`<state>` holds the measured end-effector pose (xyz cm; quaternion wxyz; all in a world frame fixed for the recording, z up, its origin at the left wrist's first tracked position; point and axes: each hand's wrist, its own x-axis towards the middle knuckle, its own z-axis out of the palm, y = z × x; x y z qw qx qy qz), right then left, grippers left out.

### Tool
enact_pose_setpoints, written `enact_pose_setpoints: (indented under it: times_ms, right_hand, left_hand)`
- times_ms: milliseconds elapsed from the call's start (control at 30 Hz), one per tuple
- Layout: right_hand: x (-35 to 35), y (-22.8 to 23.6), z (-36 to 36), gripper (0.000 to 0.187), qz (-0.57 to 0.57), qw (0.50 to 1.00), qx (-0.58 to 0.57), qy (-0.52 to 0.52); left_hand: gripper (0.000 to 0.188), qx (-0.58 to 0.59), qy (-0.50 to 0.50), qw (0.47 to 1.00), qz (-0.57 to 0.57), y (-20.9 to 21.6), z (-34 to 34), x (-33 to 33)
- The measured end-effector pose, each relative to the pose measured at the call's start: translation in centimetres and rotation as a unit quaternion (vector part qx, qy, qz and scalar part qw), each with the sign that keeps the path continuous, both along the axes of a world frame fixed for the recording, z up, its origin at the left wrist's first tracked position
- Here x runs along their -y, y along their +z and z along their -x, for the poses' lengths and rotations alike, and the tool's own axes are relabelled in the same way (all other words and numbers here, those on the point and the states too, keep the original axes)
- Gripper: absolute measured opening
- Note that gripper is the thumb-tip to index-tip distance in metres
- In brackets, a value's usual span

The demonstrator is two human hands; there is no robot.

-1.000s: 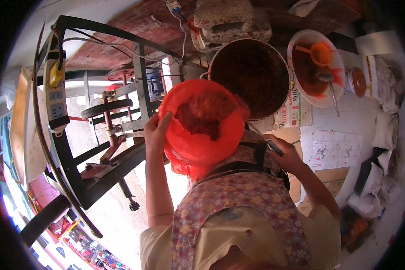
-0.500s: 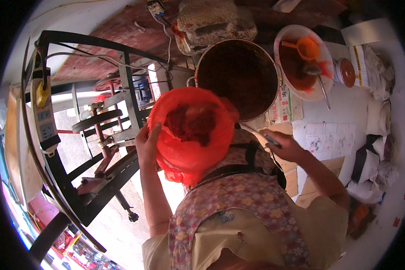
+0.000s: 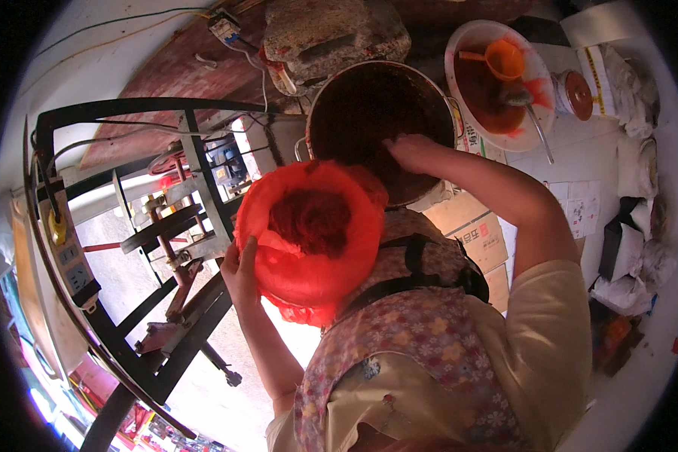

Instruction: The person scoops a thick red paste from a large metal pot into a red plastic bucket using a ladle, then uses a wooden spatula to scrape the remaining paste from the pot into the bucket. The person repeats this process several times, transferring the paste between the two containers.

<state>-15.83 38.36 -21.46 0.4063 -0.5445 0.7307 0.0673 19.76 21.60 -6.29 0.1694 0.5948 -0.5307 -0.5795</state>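
At the side of a red plastic bag [image 3: 320,282], my left hand [image 3: 240,273] grips the rim with the thumb on top. The bag is round and spread open, as if lining a bowl or basin, though what is beneath is covered. A dark red, crumbly mass [image 3: 310,218] lies inside. My right hand [image 3: 413,154] reaches over a big metal pot [image 3: 450,101], its fingers closed. The handled tool seen in that hand earlier is lost in the dark interior. The pot's dark contents [image 3: 361,109] are hard to make out.
Right of the pot stands a white basin [image 3: 453,56] of red liquid, holding an orange scoop [image 3: 504,60] and a metal ladle [image 3: 536,132]. A lidded jar [image 3: 578,96] is beside it. A black metal frame [image 3: 213,169] with a wheel occupies the left. Cardboard [image 3: 471,230] lies below the pot.
My right hand has moved up and left from beside the apron to inside the pot. The red bag and my left hand have shifted slightly left and down in view.
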Motion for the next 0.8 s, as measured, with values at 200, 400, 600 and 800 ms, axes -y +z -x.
enact_pose_setpoints:
  times_ms: [200, 400, 600, 800]
  right_hand:
    - [0.6, -3.9, -0.8, 0.040, -0.044, 0.999, -0.023, 0.014]
    - [0.4, -9.0, 0.8, 0.022, -0.093, 0.978, 0.011, 0.185]
    - [1.7, -8.4, 2.5, 0.021, -0.240, 0.953, 0.096, 0.154]
    - [0.7, -1.6, 4.7, 0.056, -0.251, 0.937, 0.241, -0.022]
  left_hand:
    - [0.035, -0.002, 0.012, 1.000, 0.000, 0.4, 0.5, -0.3]
    - [0.034, 0.002, 0.019, 1.000, 0.004, 0.3, 0.6, 0.2]
    - [0.034, -0.002, 0.011, 1.000, 0.003, 0.0, 0.2, 0.4]
    - [0.035, 0.020, -0.017, 0.999, 0.024, -0.3, 0.2, 0.7]
